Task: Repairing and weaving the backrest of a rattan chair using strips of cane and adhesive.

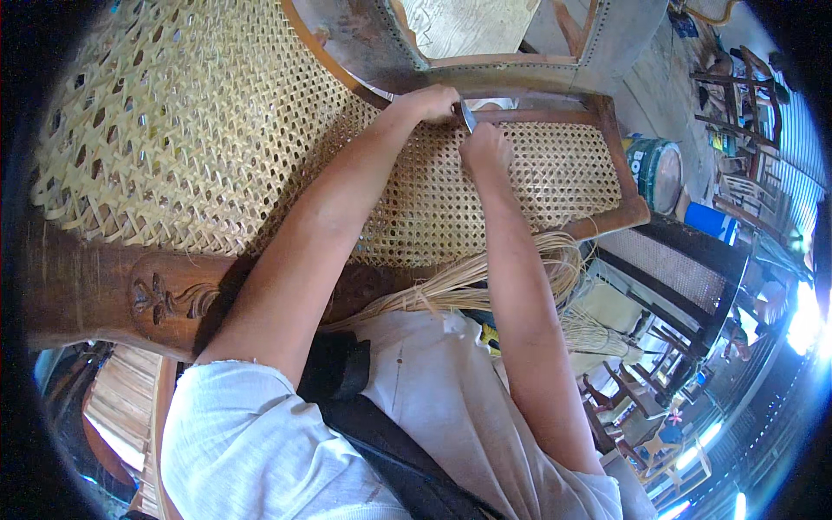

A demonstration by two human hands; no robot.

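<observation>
Woven cane webbing [416, 199] stretches across a brown wooden chair frame [607, 217], and both my arms reach over it to the far edge. My left hand [429, 102] is closed at that edge, its fingers curled; what they hold is hidden. Just to the right, my right hand [488, 149] is a fist above the cane. A short, shiny metal blade-like tool [467, 115] juts from the right fist toward the left fingers. The tool's exact kind is too small to make out.
A bundle of loose cane strands [459, 282] lies along the near side, by my right forearm. Carved wood [178, 299] borders the cane at left. Beyond stands another frame with a studded edge [485, 69]. A green drum [654, 173] and several chairs are at right.
</observation>
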